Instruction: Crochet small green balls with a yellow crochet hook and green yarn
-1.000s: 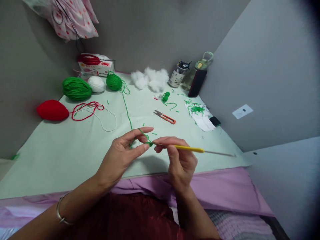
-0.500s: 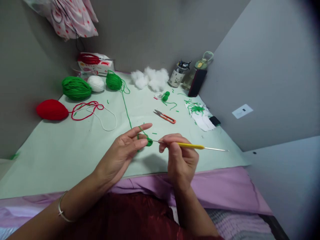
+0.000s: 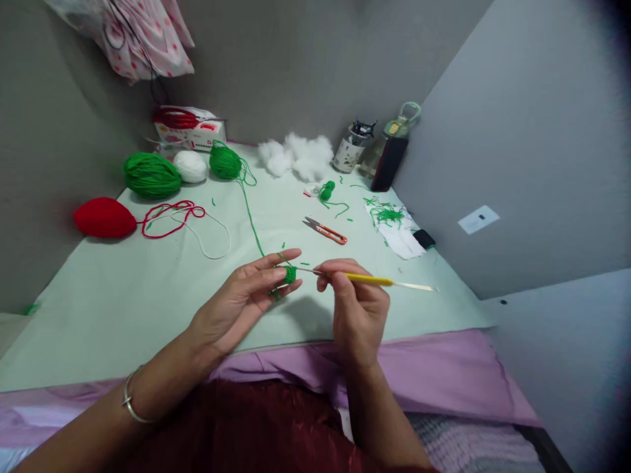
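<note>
Pinched between the thumb and fingers of my left hand (image 3: 246, 286) is a small green crochet piece (image 3: 290, 274). Green yarn (image 3: 250, 220) loops over its index finger and runs back to a green yarn ball (image 3: 225, 161). My right hand (image 3: 362, 305) grips a crochet hook (image 3: 369, 279) by its yellow handle, like a pencil. The hook's thin metal shaft reaches left to the crochet piece, where its tip is too small to make out. A second metal end sticks out to the right. Both hands are above the table's front part.
Orange thread snips (image 3: 325, 230) lie beyond the hands. White stuffing (image 3: 298, 156), a pen holder (image 3: 351, 148), a bottle (image 3: 401, 121) and a phone (image 3: 389, 164) line the back. Red yarn (image 3: 104, 218) is at left; green scraps (image 3: 387, 215) lie on white paper (image 3: 407, 242) at right.
The crochet piece has turned in my left fingers and shows more of its side. My right hand has tilted the hook, and its far end has shifted left and slightly up.
</note>
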Demonstrator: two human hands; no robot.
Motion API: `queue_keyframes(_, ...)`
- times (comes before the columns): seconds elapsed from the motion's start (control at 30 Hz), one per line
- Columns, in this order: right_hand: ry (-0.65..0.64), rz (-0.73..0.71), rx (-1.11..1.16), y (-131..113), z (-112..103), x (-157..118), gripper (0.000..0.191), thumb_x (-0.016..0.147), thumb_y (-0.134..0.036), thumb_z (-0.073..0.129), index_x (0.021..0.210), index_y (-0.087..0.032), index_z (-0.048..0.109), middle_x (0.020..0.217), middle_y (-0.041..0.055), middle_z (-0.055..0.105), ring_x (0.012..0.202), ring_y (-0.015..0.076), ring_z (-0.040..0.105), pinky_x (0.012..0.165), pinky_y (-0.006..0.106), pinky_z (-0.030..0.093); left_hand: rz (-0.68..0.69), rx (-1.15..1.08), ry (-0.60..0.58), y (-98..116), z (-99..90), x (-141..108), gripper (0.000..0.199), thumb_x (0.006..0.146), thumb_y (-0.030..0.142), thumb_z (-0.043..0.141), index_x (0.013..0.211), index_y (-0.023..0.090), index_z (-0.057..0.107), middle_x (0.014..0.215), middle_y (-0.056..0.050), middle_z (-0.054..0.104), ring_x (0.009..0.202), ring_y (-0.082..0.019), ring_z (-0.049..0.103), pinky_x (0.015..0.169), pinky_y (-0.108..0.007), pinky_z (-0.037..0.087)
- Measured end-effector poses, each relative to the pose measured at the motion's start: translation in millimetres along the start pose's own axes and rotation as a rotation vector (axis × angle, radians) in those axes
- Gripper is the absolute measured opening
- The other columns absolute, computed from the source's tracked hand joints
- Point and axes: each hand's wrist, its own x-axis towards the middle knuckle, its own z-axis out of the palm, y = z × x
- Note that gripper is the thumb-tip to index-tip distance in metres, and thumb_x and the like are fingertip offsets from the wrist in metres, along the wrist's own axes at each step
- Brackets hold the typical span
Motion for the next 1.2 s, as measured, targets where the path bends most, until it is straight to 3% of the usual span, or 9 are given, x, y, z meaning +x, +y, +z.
queue_keyframes(0.1,-0.046,0.159,0.224,-2,3,5,0.017,0.102,-0.026,0.063,0.098,-0.025,0.079,0.092,0.0018,0.073,0.072,0.0126,0.064,0.069,0.029,0.054,0.063,0.093,-0.037,1,0.8,-2,0.028,0.082,0.022,0.085,0.11,0.022,0.084,0.093,-0.002,0.077,0.093,-0.016,0.067,0.097,-0.029,0.049)
queue_keyframes(0.2,-0.074,0.14,0.183,-4,7,3,0.015,0.1,-0.025,0.066,0.097,-0.026,0.081,0.093,0.0015,0.073,0.073,0.0124,0.064,0.071,0.03,0.054,0.104,0.154,-0.047,0,3.5,-6,0.029,0.083,0.023,0.085,0.112,0.024,0.083,0.097,-0.001,0.078,0.093,-0.015,0.066,0.093,-0.027,0.046)
queue_keyframes(0.4,0.019,0.125,0.23,-6,4,-1,0.015,0.1,-0.027,0.067,0.098,-0.027,0.081,0.09,0.0004,0.071,0.071,0.0119,0.064,0.07,0.029,0.053,0.036,0.132,-0.034,5,7.8,-10,0.053,0.081,0.026,0.085,0.132,0.02,0.074,0.095,-0.005,0.079,0.097,-0.019,0.068,0.098,-0.032,0.044)
queue_keyframes(0.6,0.059,0.287,0.458,-16,-5,3,0.016,0.094,-0.035,0.074,0.088,-0.022,0.081,0.081,0.0007,0.07,0.065,0.01,0.062,0.063,0.024,0.052,-0.027,0.004,-0.124,10,20.6,-16,0.041,0.073,0.02,0.082,0.113,0.009,0.082,0.098,-0.008,0.077,0.086,-0.017,0.065,0.102,-0.036,0.049)
queue_keyframes(0.73,0.033,0.356,0.593,-22,-8,2,0.016,0.092,-0.038,0.077,0.086,-0.023,0.081,0.074,-0.0005,0.069,0.06,0.0089,0.058,0.058,0.022,0.049,0.013,0.089,-0.137,7,29.4,-20,0.038,0.077,0.022,0.082,0.114,0.013,0.082,0.099,-0.007,0.077,0.091,-0.019,0.067,0.097,-0.034,0.05)
queue_keyframes(0.9,0.009,0.178,0.302,-27,-10,-5,0.012,0.096,-0.029,0.071,0.092,-0.027,0.083,0.092,0.003,0.077,0.085,0.0155,0.067,0.074,0.028,0.052,0.2,0.404,-0.107,-4,32.7,-19,0.036,0.082,0.027,0.087,0.117,0.024,0.081,0.097,-0.003,0.078,0.094,-0.02,0.067,0.095,-0.033,0.049)
queue_keyframes(0.97,0.016,0.173,0.269,-27,-12,-5,0.012,0.097,-0.03,0.072,0.093,-0.027,0.083,0.088,0.0021,0.076,0.082,0.015,0.067,0.074,0.029,0.052,0.206,0.472,-0.127,-3,31.3,-18,0.033,0.083,0.029,0.086,0.116,0.026,0.081,0.102,-0.003,0.079,0.099,-0.021,0.068,0.096,-0.034,0.05)
queue_keyframes(1.13,0.078,0.38,0.557,-28,-26,7,0.02,0.084,-0.043,0.085,0.085,-0.023,0.081,0.079,0.0005,0.074,0.066,0.0103,0.063,0.064,0.023,0.053,0.231,0.483,-0.037,37,14.8,-14,0.017,0.079,0.034,0.089,0.091,0.023,0.083,0.118,-0.006,0.079,0.112,-0.023,0.068,0.092,-0.028,0.054)
queue_keyframes(1.2,0.082,0.467,0.675,-29,-37,13,0.024,0.076,-0.041,0.092,0.081,-0.023,0.078,0.076,-0.0015,0.073,0.064,0.008,0.064,0.06,0.018,0.054,0.248,0.365,0.001,63,2.4,-13,0.02,0.077,0.037,0.089,0.078,0.02,0.08,0.109,-0.007,0.079,0.099,-0.02,0.071,0.081,-0.024,0.058)
